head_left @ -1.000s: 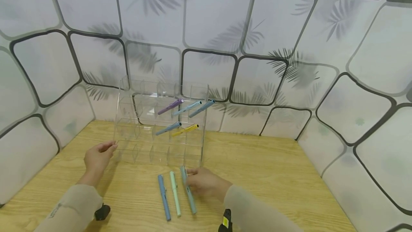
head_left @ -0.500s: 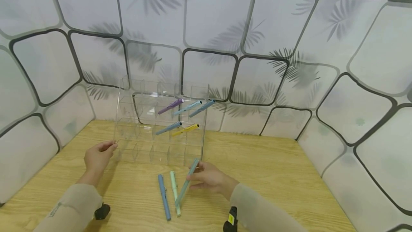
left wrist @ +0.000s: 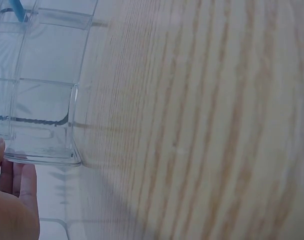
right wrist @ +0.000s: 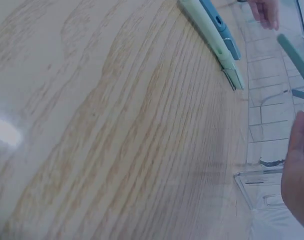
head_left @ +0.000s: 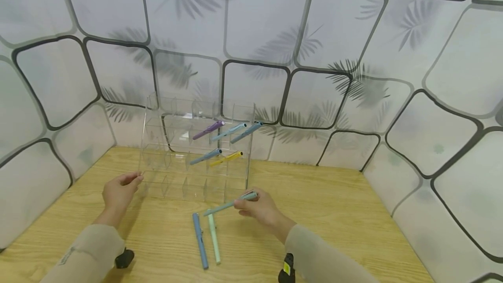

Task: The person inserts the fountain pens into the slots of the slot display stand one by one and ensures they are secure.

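My right hand [head_left: 261,208] pinches a grey-green pen [head_left: 225,207] near its capped end. The pen tilts over the table, its other end pointing left above the tops of two pens. Those two, a blue pen [head_left: 200,240] and a mint green pen [head_left: 214,237], lie side by side on the table. My left hand [head_left: 119,194] holds the left side edge of a clear acrylic pen rack [head_left: 195,188], thumb on one face and fingers on the other in the left wrist view. In the rack's upper tiers rest a purple pen [head_left: 208,130], a yellow pen [head_left: 226,159] and several blue ones.
The rack stands upright on the wood-grain table [head_left: 314,213], its lowest tier holding no pens. Behind and at both sides hangs a patterned curtain [head_left: 267,25]. Black wrist devices [head_left: 287,270] sit below both sleeves.
My right hand has lifted the grey-green pen off the table and turned it from lengthwise to nearly sideways, capped end to the right. The left hand stays on the rack.
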`<state>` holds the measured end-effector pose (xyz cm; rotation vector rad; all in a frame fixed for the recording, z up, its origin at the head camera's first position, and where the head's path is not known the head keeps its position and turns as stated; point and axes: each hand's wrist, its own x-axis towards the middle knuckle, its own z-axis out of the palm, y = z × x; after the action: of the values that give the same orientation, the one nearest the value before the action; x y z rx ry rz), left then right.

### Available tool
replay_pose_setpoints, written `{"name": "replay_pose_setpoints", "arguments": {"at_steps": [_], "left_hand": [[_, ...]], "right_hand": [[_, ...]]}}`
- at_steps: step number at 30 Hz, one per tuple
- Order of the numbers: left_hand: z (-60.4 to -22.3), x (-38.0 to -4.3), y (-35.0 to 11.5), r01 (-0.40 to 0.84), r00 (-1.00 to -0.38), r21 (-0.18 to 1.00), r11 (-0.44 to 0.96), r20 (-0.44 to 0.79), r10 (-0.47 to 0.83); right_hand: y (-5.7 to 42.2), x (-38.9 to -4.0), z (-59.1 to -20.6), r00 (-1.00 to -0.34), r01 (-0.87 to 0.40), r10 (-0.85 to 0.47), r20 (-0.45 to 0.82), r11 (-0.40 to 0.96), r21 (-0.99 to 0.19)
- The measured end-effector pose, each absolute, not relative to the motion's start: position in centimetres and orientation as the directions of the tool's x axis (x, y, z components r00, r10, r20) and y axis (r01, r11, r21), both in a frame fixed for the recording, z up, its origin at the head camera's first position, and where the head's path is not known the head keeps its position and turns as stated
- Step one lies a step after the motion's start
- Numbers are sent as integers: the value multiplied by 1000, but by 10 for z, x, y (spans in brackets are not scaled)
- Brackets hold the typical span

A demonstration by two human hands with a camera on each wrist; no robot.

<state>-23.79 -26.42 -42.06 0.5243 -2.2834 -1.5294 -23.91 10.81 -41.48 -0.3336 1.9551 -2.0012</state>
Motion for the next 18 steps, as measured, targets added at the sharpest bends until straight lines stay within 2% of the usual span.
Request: {"name": "replay_pose_setpoints", "arguments": {"at_steps": [9, 18], "left_hand": [[-422, -239, -264, -106, -867, 936, 335, 78, -492], [-423, -240, -266, -101, -863, 935, 341, 88, -497]], "right_hand": [[116, -244, -412, -978, -79, -192, 85, -40, -996], [127, -254, -403, -977, -212, -24, 212, -10, -977]]}}
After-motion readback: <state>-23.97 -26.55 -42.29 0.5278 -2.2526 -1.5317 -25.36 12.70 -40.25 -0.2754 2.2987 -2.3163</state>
